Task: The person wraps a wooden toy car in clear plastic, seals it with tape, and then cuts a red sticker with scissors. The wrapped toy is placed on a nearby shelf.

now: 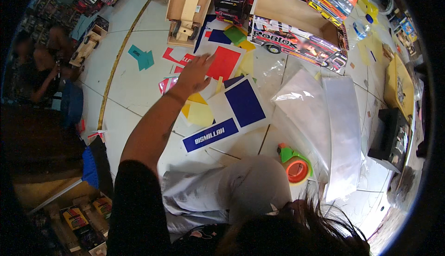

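My left hand (193, 74) reaches over a pile of coloured sheets on the floor. Its fingers are stretched out and its thumb stands apart, with nothing visibly held. Under the fingertips lies a white sheet with a red block (225, 63). Nearer to me rests a white sheet with a large dark blue block (247, 104), and a dark blue lettered strip (210, 134) is beside it. Yellow pieces (200, 114) show partly under my wrist. A small teal cut-out (142, 57) sits apart to the left. My right hand is out of view.
At the back stand a wooden toy truck (187, 8) and a printed box truck (296, 40). Clear plastic sheets (303, 107) lie on the right. A green tape dispenser (296, 165) is by my knee. Farther right are a yellow tray (391, 87) and a bottle (361, 28). Another person sits far left.
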A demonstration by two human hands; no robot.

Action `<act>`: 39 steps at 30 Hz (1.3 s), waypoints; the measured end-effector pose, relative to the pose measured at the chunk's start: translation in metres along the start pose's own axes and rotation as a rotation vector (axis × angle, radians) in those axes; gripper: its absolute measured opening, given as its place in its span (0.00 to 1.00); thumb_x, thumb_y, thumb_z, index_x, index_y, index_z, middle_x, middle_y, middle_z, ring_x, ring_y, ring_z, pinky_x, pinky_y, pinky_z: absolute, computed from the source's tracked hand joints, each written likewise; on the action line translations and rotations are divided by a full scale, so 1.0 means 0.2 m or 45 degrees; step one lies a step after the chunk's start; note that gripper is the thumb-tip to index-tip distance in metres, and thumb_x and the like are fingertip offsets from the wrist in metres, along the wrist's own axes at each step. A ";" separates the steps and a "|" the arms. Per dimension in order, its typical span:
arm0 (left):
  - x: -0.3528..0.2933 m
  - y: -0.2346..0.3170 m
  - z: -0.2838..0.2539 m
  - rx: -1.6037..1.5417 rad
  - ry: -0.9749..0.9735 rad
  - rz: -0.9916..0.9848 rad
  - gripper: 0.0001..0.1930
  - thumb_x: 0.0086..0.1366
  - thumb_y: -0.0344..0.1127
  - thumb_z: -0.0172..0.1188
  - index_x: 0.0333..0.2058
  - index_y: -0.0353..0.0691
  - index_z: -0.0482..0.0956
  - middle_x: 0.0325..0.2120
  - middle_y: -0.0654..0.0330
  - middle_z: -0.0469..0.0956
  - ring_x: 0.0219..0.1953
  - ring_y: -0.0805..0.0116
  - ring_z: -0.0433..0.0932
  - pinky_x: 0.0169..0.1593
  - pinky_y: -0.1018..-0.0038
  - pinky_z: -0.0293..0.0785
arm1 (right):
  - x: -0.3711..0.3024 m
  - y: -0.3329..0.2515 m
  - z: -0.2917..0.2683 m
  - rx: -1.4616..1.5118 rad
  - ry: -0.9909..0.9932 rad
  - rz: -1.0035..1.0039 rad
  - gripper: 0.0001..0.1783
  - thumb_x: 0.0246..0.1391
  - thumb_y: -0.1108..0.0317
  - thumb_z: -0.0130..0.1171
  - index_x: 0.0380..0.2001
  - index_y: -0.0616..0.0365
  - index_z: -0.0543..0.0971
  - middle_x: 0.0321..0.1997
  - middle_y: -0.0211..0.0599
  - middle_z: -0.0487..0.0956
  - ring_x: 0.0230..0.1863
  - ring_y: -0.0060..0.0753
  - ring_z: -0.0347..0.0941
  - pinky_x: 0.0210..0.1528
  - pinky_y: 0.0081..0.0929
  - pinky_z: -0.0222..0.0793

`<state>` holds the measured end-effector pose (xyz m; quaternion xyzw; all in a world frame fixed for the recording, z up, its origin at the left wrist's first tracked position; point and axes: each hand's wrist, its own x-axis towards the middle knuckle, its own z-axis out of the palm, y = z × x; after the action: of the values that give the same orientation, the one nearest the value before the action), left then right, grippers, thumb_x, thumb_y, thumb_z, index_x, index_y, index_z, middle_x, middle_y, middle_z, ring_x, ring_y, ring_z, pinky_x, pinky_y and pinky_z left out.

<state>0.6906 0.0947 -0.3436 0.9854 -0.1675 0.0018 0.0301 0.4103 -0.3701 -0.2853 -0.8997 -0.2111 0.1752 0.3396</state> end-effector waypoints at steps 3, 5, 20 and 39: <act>0.41 -0.03 0.04 -0.179 0.044 0.264 0.46 0.44 0.34 0.67 0.62 0.41 0.53 0.58 0.50 0.60 0.61 0.52 0.59 0.64 0.64 0.56 | 0.06 0.02 0.03 0.026 0.023 0.032 0.23 0.31 0.64 0.66 0.36 0.56 0.75 0.37 0.45 0.70 0.38 0.45 0.67 0.44 0.40 0.61; 0.58 0.01 0.06 -0.138 -0.105 0.423 0.42 0.42 0.34 0.68 0.59 0.41 0.60 0.54 0.50 0.65 0.59 0.52 0.62 0.63 0.62 0.56 | 0.08 0.03 0.04 0.045 0.026 0.058 0.23 0.31 0.65 0.65 0.36 0.56 0.75 0.37 0.44 0.71 0.38 0.44 0.67 0.44 0.40 0.62; 0.46 0.05 -0.76 0.285 0.217 0.535 0.07 0.61 0.38 0.54 0.31 0.42 0.72 0.26 0.53 0.75 0.33 0.51 0.75 0.40 0.59 0.71 | 0.02 0.08 0.15 0.181 0.264 0.045 0.20 0.34 0.74 0.61 0.38 0.58 0.76 0.34 0.40 0.73 0.35 0.39 0.69 0.40 0.36 0.65; -1.52 0.81 -1.78 -0.864 1.420 -0.151 0.13 0.64 0.34 0.57 0.46 0.35 0.76 0.37 0.60 0.80 0.38 0.79 0.77 0.41 0.83 0.71 | 0.13 -0.49 -0.16 1.544 0.292 -0.324 0.20 0.48 0.63 0.64 0.43 0.62 0.75 0.33 0.27 0.75 0.27 0.16 0.65 0.27 0.16 0.57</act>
<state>0.3528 0.0627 0.0179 0.7800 -0.0633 0.4578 0.4219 0.4221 -0.3080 -0.1998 -0.5281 -0.1418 0.1245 0.8280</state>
